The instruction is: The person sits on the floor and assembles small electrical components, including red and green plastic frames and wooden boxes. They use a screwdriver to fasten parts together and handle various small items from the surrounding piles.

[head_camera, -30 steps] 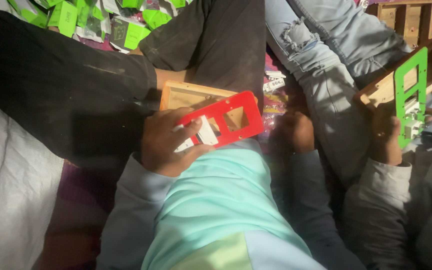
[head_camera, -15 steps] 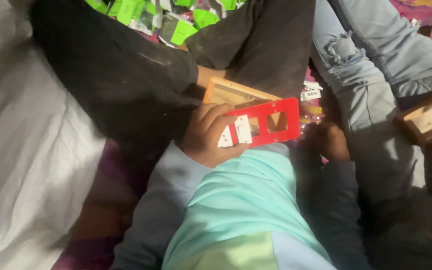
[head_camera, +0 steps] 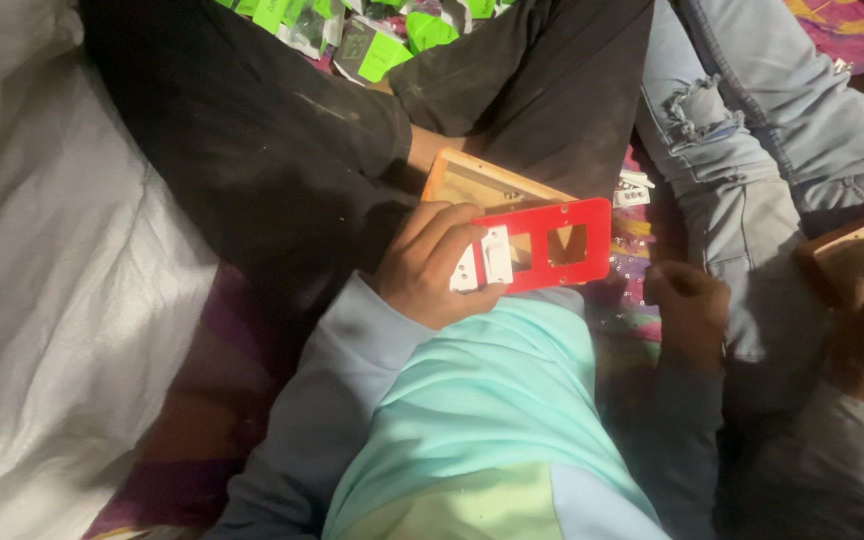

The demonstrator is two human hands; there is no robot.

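Gripping a glossy red rectangular plastic plate (head_camera: 542, 245) in my left hand (head_camera: 432, 265), over my lap.

From the left I see rumpled grey cloth (head_camera: 42, 280), then matte black trouser legs (head_camera: 282, 150) with green packets (head_camera: 372, 50) beyond. My fingers curl over the plate's white switch insert (head_camera: 492, 255); a pale wooden frame (head_camera: 482, 185) lies beneath. My right hand (head_camera: 687, 300) sits loosely curled in shadow, holding nothing I can make out, beside faded ripped denim (head_camera: 742, 170).

Green packets (head_camera: 382, 55): heap of small flat packages at top edge, well above the left hand's fingers (head_camera: 442, 235), bright green with dark and pale panels, tilted every way, some overlapping. Partly hidden behind the dark trouser leg. No labels, signs or screens elsewhere.
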